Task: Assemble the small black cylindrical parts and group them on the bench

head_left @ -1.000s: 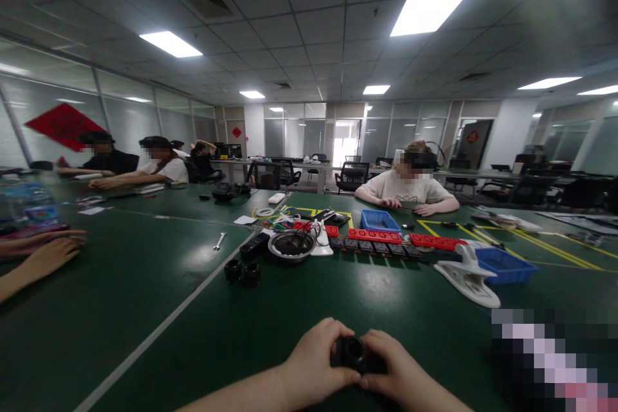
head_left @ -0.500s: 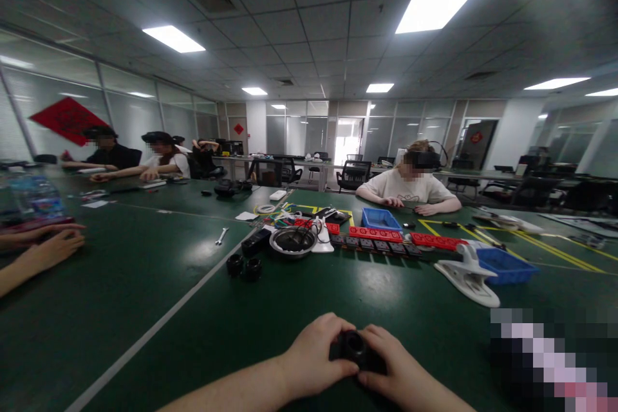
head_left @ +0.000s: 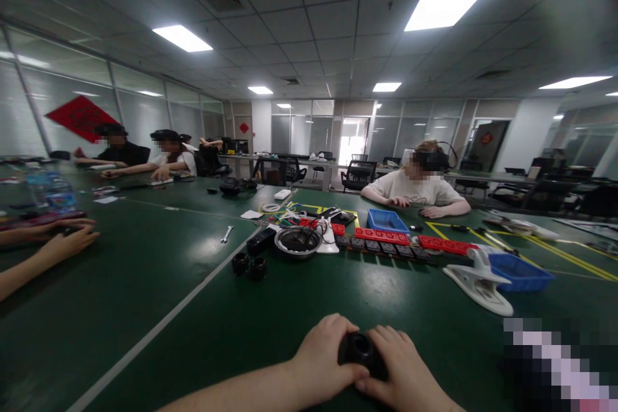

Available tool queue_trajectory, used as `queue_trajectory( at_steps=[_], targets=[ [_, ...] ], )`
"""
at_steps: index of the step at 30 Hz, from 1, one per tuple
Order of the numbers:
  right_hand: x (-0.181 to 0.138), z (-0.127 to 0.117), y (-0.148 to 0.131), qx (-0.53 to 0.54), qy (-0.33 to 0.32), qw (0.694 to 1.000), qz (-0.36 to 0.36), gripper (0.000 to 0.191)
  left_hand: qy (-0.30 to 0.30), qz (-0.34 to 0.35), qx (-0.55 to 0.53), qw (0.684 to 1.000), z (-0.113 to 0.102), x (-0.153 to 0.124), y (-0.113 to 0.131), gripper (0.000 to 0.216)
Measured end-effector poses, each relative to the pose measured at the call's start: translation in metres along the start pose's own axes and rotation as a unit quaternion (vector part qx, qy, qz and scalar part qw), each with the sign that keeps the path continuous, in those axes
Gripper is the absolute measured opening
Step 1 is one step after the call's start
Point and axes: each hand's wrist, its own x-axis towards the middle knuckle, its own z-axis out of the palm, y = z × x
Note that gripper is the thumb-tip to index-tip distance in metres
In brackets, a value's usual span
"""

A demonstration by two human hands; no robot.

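Observation:
A small black round part with a hole in its top sits low in the head view, just above the green table. My left hand grips it from the left, fingers curled round it. My right hand presses against its right side with the fingers closed on it. Farther out on the table lie two similar black round parts, apart from my hands.
Mid-table stand a metal bowl, red and black strips, two blue bins, a white clamp-like piece and a wrench. Another person's hands rest at left. A seated person faces me; others sit far left.
The view has shifted a little, so the table items sit slightly farther right. My hands keep hold of the black part, fingers shifted a little on it.

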Motion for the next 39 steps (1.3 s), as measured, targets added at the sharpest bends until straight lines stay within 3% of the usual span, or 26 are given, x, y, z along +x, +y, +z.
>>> queue_trajectory(
  at_steps=[4, 8, 17, 20, 23, 26, 29, 34, 39],
  targets=[
    [0.000, -0.009, 0.012, 0.110, -0.068, 0.991, -0.037, 0.028, -0.040, 0.052, -0.021, 0.998, -0.008, 0.001, -0.002, 0.041],
    [0.003, -0.011, 0.019, 0.145, -0.075, 0.986, -0.025, 0.017, -0.059, 0.076, -0.029, 0.995, -0.010, 0.000, 0.000, 0.044],
    [-0.002, 0.006, 0.002, -0.028, 0.018, 0.999, 0.021, 0.034, 0.007, 0.002, 0.013, 1.000, 0.000, -0.003, 0.005, 0.038],
    [-0.002, 0.002, 0.003, -0.019, 0.028, 0.999, 0.007, 0.039, -0.011, 0.028, 0.013, 0.999, -0.003, -0.003, 0.007, 0.034],
    [-0.001, -0.005, 0.016, 0.078, -0.010, 0.996, -0.046, 0.051, -0.037, 0.067, -0.004, 0.997, -0.007, -0.001, 0.008, 0.028],
    [-0.001, -0.013, 0.027, 0.153, -0.057, 0.984, -0.068, 0.053, -0.087, 0.058, -0.026, 0.994, -0.009, 0.004, 0.006, 0.029],
    [0.001, -0.018, 0.027, 0.140, -0.072, 0.983, -0.092, 0.057, -0.117, 0.043, -0.032, 0.992, -0.009, 0.007, 0.003, 0.030],
    [0.005, -0.021, 0.023, 0.104, -0.086, 0.984, -0.113, 0.037, -0.106, 0.034, -0.028, 0.993, -0.010, 0.007, 0.006, 0.031],
    [0.005, -0.012, 0.021, 0.123, -0.077, 0.988, -0.048, 0.030, -0.080, 0.021, -0.022, 0.996, -0.007, 0.006, 0.009, 0.028]
  ],
)
